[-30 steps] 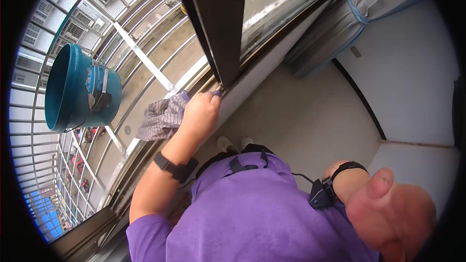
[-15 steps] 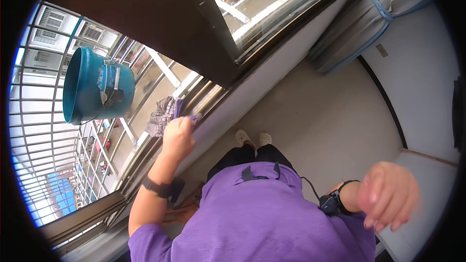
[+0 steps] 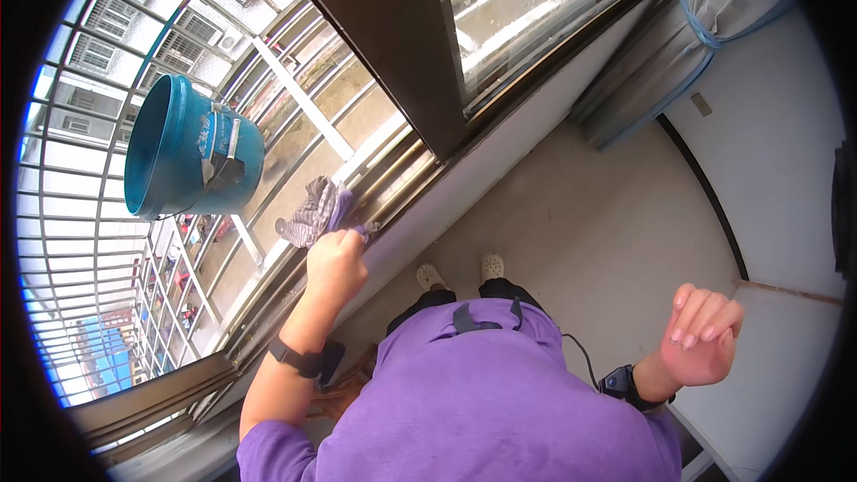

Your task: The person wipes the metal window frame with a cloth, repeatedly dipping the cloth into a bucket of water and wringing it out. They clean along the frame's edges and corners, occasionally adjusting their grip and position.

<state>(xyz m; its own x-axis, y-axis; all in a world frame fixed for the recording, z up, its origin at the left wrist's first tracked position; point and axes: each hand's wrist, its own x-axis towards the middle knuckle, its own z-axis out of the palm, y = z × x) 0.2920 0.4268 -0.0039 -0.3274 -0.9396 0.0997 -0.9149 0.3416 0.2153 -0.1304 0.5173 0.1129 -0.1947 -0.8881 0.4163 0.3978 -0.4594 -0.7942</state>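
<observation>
Grey floor (image 3: 616,214); barred window (image 3: 295,116); daylight.

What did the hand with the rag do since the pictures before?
The left hand, gripping the grey checked cloth rag, slid down off the dark window frame onto the sill track. The empty right hand opened. The teal plastic bucket stayed put.

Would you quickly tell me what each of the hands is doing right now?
Left hand: closed, holding a grey cloth at the window track.
Right hand: open, empty, fingers loosely curled.
</observation>
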